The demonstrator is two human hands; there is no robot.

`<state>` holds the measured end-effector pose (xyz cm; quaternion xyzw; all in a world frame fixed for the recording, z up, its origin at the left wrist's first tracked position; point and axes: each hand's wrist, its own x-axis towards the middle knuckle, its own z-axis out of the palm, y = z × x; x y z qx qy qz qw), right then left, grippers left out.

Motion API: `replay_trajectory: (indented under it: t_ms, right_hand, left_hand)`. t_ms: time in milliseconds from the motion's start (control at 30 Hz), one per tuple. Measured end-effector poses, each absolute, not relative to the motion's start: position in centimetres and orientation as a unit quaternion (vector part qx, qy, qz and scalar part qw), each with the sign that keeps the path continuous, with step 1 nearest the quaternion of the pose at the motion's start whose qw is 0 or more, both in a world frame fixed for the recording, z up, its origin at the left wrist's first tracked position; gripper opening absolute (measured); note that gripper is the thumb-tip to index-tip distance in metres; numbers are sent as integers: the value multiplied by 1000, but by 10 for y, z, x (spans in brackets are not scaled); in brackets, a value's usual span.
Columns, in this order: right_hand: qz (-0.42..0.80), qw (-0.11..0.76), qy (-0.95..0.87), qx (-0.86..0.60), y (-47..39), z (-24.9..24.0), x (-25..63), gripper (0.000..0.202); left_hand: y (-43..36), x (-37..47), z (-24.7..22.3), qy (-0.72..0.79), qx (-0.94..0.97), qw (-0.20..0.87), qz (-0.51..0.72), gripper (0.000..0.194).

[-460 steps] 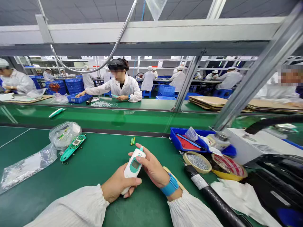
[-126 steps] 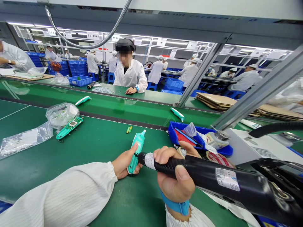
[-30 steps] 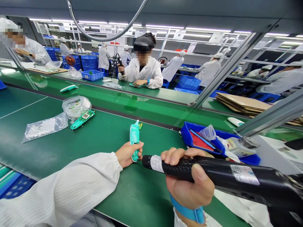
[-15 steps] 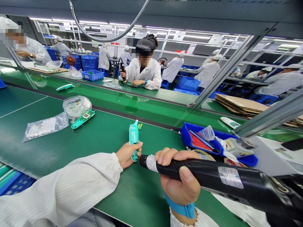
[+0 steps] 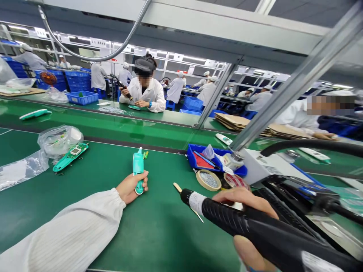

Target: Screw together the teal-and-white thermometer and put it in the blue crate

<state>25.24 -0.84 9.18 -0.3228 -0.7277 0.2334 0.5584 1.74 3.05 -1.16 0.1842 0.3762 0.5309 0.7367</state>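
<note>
My left hand [image 5: 128,189] is closed around the lower end of a teal handheld thermometer [image 5: 138,163], which stands nozzle away from me over the green table. Just beyond it lie small green-yellow batteries [image 5: 145,155]. My right hand [image 5: 256,202] grips a black electric screwdriver [image 5: 227,218], its nose pointing left and apart from the thermometer. A thin wooden stick [image 5: 177,187] shows by the screwdriver's nose. To the left lies an opened teal housing [image 5: 65,158] with a circuit board in it. My right wrist is mostly out of view.
A blue tray [image 5: 191,161] of tools and a bottle stands right of centre. Before it lies a tape ring [image 5: 202,185] with screws inside. Clear plastic bags [image 5: 25,170] lie left. A metal post [image 5: 218,94] rises beyond. A co-worker [image 5: 144,92] sits opposite.
The screwdriver has drawn back to the right, away from the thermometer's lower end. My left hand still holds the thermometer. The view has turned right.
</note>
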Motion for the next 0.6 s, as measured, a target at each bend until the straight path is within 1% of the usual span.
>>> replay_trajectory:
  t_ms: [67, 133, 200, 267, 300, 367, 400, 433, 500, 567, 600]
  right_hand:
    - [123, 443, -816, -350, -7, 92, 279, 38]
    - [42, 373, -862, -340, -2, 80, 299, 46]
    - [6, 319, -894, -315, 3, 59, 315, 48]
    - [-14, 239, -921, -309, 6, 39, 332, 36]
    - [-27, 199, -928, -313, 8, 31, 340, 35]
    - [-67, 148, -938, -306, 14, 24, 356, 45]
    - [-90, 138, -940, -299, 17, 25, 361, 47]
    - [-107, 142, -940, -293, 22, 30, 362, 44]
    - [-114, 177, -932, -294, 32, 43, 352, 33]
    - [-80, 217, -921, -313, 44, 57, 320, 24]
    - [-52, 220, -918, -325, 50, 62, 297, 23]
  left_hand:
    - [30, 17, -13, 374, 185, 741, 527, 14]
    - [30, 17, -14, 374, 185, 741, 526, 14]
    - [30, 15, -13, 376, 183, 738, 529, 13]
    - [30, 11, -9, 377, 182, 734, 536, 12]
    - [30, 8, -6, 377, 182, 730, 540, 13]
    - [31, 0, -2, 377, 183, 723, 550, 14]
    - [32, -4, 0, 378, 183, 718, 554, 15]
    - [32, -9, 2, 380, 183, 714, 559, 17]
    - [35, -16, 2, 381, 182, 706, 569, 21]
    - [38, -21, 0, 381, 178, 698, 580, 27]
    - [39, -23, -1, 380, 176, 694, 585, 30]
